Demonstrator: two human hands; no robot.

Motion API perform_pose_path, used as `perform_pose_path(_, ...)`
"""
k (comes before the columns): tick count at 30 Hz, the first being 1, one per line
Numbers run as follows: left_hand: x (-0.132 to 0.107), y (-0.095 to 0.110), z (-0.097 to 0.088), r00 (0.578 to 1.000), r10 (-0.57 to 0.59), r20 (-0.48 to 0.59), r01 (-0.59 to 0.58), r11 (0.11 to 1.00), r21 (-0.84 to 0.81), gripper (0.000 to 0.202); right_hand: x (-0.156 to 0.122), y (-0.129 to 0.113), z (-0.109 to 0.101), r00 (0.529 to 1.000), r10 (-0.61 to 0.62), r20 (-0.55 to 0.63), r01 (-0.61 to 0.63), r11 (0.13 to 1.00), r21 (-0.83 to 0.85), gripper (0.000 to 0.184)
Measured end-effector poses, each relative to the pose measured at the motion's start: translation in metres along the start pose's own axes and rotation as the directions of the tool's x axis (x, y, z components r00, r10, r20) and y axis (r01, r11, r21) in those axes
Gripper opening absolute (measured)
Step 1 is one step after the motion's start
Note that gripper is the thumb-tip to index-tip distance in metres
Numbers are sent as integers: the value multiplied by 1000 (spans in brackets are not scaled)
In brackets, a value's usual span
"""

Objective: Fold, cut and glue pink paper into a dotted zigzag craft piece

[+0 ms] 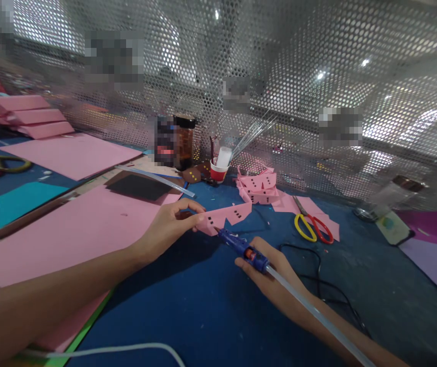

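Observation:
My left hand pinches the left end of a folded pink paper strip marked with small black squares and cut with notches. In my right hand is a blue hot glue gun, gripped from below. Its nozzle points left at the strip's lower edge; whether it touches cannot be made out. A long clear glue stick runs out of the gun's back over my right forearm. Behind the strip's right end stands a pile of similar pink paper pieces with black squares.
Scissors with yellow and red handles lie at right, near a black cord. Large pink sheets cover the left side. A paper cup and a brown jar stand before a perforated metal panel. A white cable crosses the front.

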State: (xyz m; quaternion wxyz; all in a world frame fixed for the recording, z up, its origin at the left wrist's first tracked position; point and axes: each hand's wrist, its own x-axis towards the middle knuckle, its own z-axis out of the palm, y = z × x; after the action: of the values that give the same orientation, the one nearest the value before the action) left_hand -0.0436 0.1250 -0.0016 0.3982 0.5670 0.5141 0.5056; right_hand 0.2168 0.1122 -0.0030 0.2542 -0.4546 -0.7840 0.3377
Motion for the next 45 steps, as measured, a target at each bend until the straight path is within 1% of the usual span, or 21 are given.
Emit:
perform_pose_path(5,-1,1,0,1000,-2,-6,2,1000,-9,19,-1,2,0,1000,23,9,-23,1000,-9,25)
perform_pose_path(13,1,1,0,1000,2,3,-2,1000,-15,19,0,1,0,999,29,15,-28,1000,-12,25)
perform_pose_path(24,1,0,-1,1000,17,4,-17,1000,-2,20,0,1,0,1000,5,14,-5,1000,-7,25)
perform_pose_path(29,2,0,0,1000,5,-4,-5,1000,-4,21,0,-1,0,1000,-16,10,16,1000,-9,25)
perform_pose_path(40,0,1,-1,1000,15,6,-15,1000,1,20,0,-1,-1,1000,17,10,-17,1000,-12,24)
perform_pose_path(45,-1,1,0,1000,9,-4,-9,1000,1,20,0,-1,0,1000,7,5,-7,1000,-6,24)
